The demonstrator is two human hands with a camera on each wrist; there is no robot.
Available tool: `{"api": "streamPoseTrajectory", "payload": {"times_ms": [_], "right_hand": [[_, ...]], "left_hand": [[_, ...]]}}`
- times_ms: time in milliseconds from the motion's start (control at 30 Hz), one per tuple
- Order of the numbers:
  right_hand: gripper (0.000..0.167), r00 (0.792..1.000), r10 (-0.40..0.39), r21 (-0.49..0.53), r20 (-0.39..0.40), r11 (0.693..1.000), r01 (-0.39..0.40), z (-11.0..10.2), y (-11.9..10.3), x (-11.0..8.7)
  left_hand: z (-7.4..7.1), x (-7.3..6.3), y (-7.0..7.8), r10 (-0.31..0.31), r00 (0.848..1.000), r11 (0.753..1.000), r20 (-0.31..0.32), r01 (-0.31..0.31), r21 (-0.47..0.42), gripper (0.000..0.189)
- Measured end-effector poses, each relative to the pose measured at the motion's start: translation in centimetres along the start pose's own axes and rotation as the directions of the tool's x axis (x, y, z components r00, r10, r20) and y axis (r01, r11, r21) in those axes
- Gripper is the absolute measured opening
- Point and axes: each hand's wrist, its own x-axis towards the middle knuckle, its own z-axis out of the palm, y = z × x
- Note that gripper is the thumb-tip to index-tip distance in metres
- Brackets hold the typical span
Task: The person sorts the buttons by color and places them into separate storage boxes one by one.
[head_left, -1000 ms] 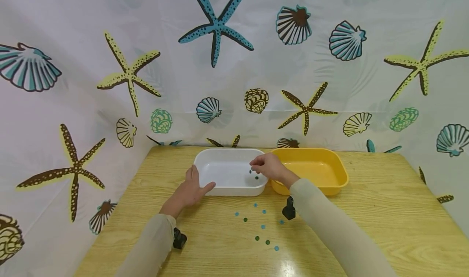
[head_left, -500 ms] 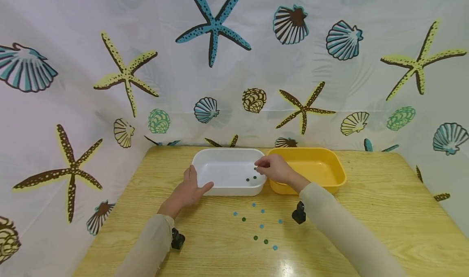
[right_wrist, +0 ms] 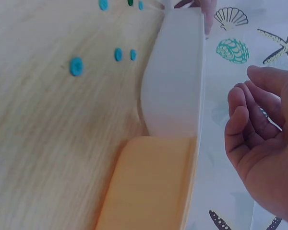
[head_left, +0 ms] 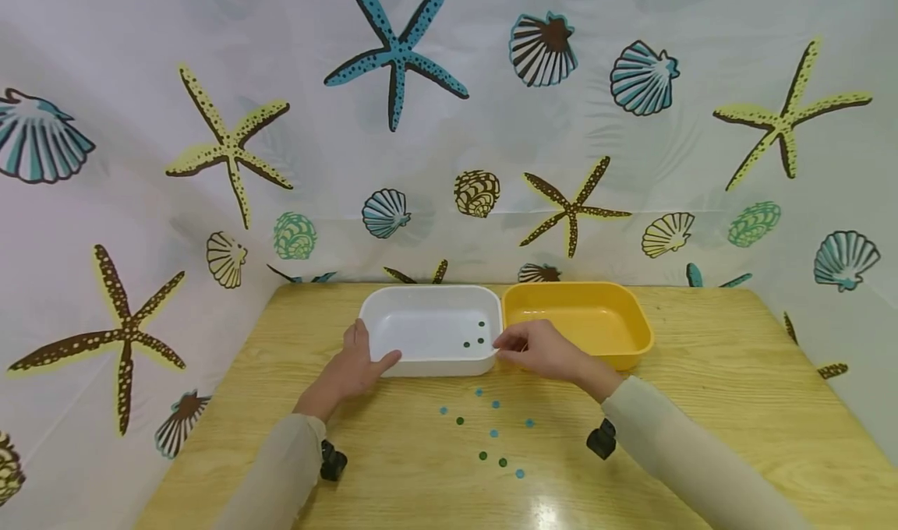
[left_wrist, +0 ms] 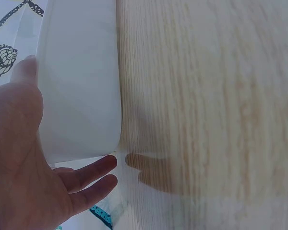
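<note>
My left hand [head_left: 348,370] grips the front left corner of the white tray [head_left: 421,366], thumb over the front rim and fingers along the left end; the left wrist view shows those fingers [left_wrist: 89,177] against its end wall. Three dark green buttons [head_left: 480,340] lie at the right end inside the tray. Just above its front right corner, by the yellow tray [head_left: 582,327], is my right hand [head_left: 547,351]. In the right wrist view its fingers [right_wrist: 237,127] are loosely curled, and nothing shows between them and the thumb.
In front of the trays, several blue buttons [head_left: 494,433] and three green buttons [head_left: 482,456] lie scattered on the wooden table [head_left: 393,468]. The two trays stand side by side. Behind them hangs a white curtain [head_left: 435,156] printed with shells and starfish.
A third green button has come to lie in the white tray. My right hand has let go and drawn back toward the front right corner. My left hand keeps its hold on the tray.
</note>
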Motion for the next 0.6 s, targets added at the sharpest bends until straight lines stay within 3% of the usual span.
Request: {"api": "streamPoseTrajectory", "payload": {"times_ms": [333, 600], "right_hand": [[0.014, 0.988, -0.135, -0.008, 0.071, 0.991, 0.136, 2.1, 0.6, -3.1], [0.009, 0.974, -0.157, -0.059, 0.161, 0.984, 0.168, 3.6, 1.1, -4.4]], "left_hand": [[-0.1, -0.3, 0.1, -0.006, 1.0, 1.0, 0.001, 0.006, 0.004, 0.112], [-0.1, -0.2, 0.0, 0.005, 1.0, 1.0, -0.005, -0.005, 0.006, 0.113]]}}
